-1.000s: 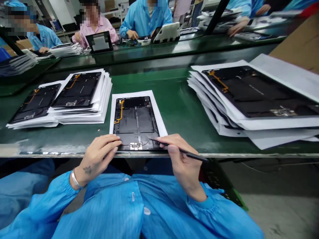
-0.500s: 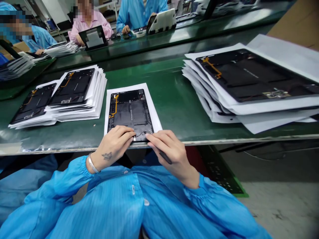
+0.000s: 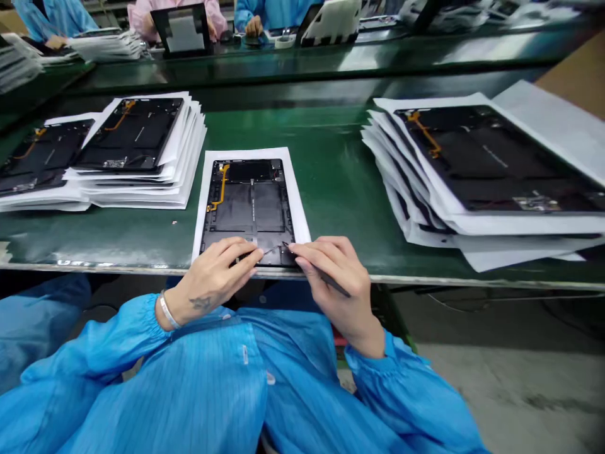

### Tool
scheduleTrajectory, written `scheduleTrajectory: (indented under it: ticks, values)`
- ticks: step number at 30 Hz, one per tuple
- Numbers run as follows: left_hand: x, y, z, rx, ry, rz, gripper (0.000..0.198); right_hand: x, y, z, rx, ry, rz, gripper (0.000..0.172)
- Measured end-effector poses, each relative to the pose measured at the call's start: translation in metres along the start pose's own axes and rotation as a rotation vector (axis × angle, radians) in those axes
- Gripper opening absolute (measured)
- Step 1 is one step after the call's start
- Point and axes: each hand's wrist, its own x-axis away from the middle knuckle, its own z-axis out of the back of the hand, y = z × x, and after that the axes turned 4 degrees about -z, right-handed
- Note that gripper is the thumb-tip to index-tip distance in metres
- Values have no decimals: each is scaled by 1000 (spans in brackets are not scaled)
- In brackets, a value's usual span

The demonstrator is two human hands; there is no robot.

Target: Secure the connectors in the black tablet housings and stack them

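A black tablet back housing (image 3: 246, 208) with an orange flex cable (image 3: 220, 189) lies on a white paper sheet (image 3: 295, 195) at the table's front edge. Over its near left part, my left hand (image 3: 220, 268) is closed, fingertips pinching the end of a thin dark wire (image 3: 271, 250). From the right, my right hand (image 3: 338, 280) grips dark tweezers (image 3: 333, 282), seen partly between thumb and palm. Their tips, near the housing's lower right corner, are at the wire; whether they clasp it is too small to tell.
Left stands a stack of housings interleaved with paper (image 3: 142, 135), beside another housing (image 3: 42, 151). A larger stack (image 3: 501, 161) is on the right, near cardboard (image 3: 576, 75). Across the green table (image 3: 331, 145), co-workers sit behind a propped tablet (image 3: 182, 28) and a tape roll (image 3: 284, 42).
The view has tilted down and levelled. Both hands stay at the housing's near edge; the wire now stretches more plainly between the left fingertips and the tweezers.
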Motion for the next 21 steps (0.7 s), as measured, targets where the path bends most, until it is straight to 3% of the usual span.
scheduleTrajectory:
  ticks: [9,15,21]
  values:
    - [0,2,-1,-18,-50,-11,30,-11,-2,8,-136,-63,-124,17]
    - [-3,5,-1,-22,-33,12,27,-16,-2,12,-125,-22,-125,17]
    - [-2,6,-4,-25,-14,23,27,-23,3,14,-178,-204,-67,16]
